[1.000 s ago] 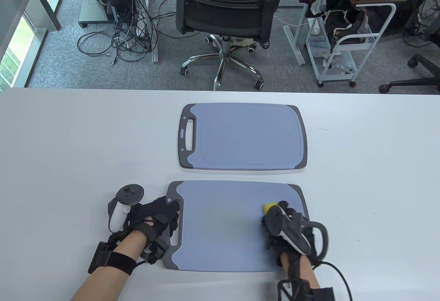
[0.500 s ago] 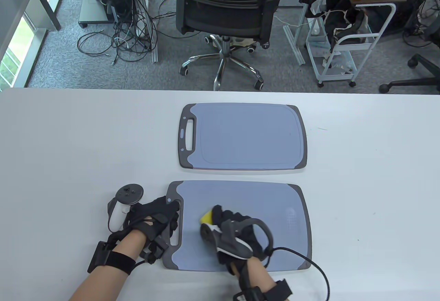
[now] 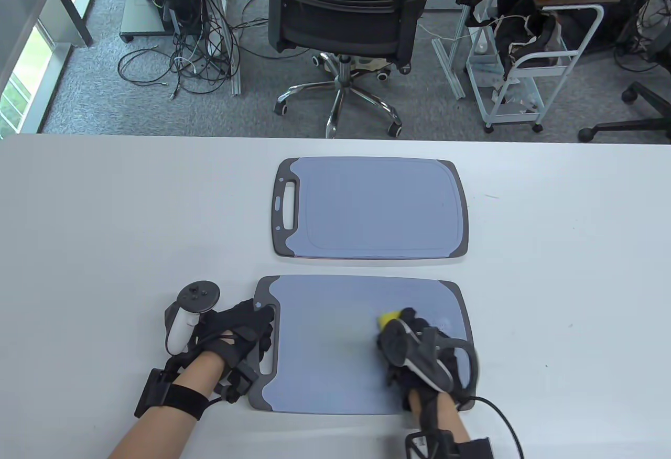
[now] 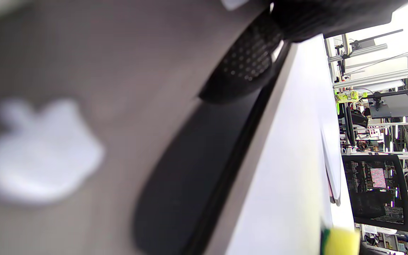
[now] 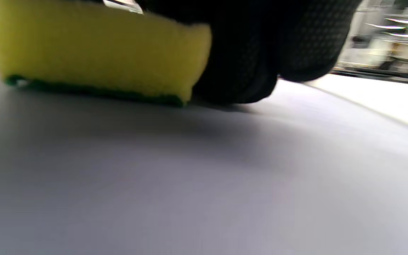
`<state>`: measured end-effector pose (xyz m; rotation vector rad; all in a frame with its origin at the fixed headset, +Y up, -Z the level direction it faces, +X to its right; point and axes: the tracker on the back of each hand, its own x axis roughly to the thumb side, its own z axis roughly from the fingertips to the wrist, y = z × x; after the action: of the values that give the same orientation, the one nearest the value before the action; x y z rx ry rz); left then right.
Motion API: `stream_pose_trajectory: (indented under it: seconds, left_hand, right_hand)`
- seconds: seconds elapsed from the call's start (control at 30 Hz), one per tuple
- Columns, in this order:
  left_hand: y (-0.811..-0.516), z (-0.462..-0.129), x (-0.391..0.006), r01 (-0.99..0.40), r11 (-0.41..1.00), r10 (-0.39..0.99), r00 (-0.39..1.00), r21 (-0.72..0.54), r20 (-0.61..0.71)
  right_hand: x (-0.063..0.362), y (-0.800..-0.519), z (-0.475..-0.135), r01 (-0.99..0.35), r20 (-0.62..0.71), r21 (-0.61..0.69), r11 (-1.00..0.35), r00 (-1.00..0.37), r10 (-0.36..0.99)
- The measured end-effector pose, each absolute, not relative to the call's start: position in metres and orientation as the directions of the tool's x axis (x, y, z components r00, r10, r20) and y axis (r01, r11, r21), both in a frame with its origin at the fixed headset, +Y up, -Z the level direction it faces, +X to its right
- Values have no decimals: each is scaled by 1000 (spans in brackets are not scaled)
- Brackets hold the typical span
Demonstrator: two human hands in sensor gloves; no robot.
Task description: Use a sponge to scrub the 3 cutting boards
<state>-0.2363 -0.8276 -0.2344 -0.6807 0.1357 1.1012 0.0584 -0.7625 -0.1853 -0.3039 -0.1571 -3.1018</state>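
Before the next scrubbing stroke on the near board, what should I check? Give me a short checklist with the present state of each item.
1. Right hand grips the sponge: ok.
2. Sponge's green side lies on the near cutting board: ok.
3. Left hand rests on the board's handle end, steadying it: ok.
4. Far cutting board lies apart from the near one: ok.
5. Third board in view: not ok.
6. Board surface already clean: cannot tell.

black gloves point(image 3: 238, 330), strapped trackers point(image 3: 191, 312), wrist cables point(image 3: 506, 417)
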Motion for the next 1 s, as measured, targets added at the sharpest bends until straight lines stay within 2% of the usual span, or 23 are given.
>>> stream_pose_trajectory:
  seconds: [0.13,0.2,0.27,0.4,0.47,0.57,0.63,0.73,0.77,0.9,0.93,1.0]
  left_hand:
    - [-828,-234,-237,-858,257,778,456,-445,-431]
    - [-828,-234,-237,-858,256,779,456,-445,-431]
    - [-828,-235,-237,-858,256,779,456,-445,-431]
    - [-828,-235,-237,-858,255,779,455,-445,-431]
    - [-828,-235,-237,-858,259,778,458,-444,-431]
    - [-828,-235,-237,-857,261,777,460,-444,-431]
    - [-828,-235,-236,-856,263,776,462,-446,-429]
    - [-828,-235,-236,-855,262,775,463,-447,-430]
    - [-828,-235,-236,-855,261,776,462,-448,-430]
    - [-828,-235,-236,-855,261,776,462,-448,-430]
    - [-828,-235,-236,-855,261,775,462,-448,-430]
    - [-828,-235,-236,-855,260,776,462,-448,-431]
  right_hand:
    - [-36,-754,-161,164,492,31,-986,-861,-128]
    - [-48,-754,-156,152,513,2,-988,-849,-130]
    - [-35,-755,-161,150,484,30,-988,-867,-117]
    - [45,-761,-175,132,260,66,-989,-959,-111]
    - [108,-767,-177,109,67,99,-989,-993,-102]
    - [188,-774,-175,71,-216,175,-982,-970,-108]
    - [209,-773,-172,36,-299,183,-982,-950,-91]
    - [195,-772,-175,73,-233,167,-983,-966,-111]
    - [176,-770,-180,83,-145,163,-983,-984,-107]
    - [82,-764,-185,-15,157,121,-993,-987,34]
    - [51,-762,-181,-7,234,118,-993,-972,34]
    - [-4,-758,-172,94,388,66,-993,-920,-61]
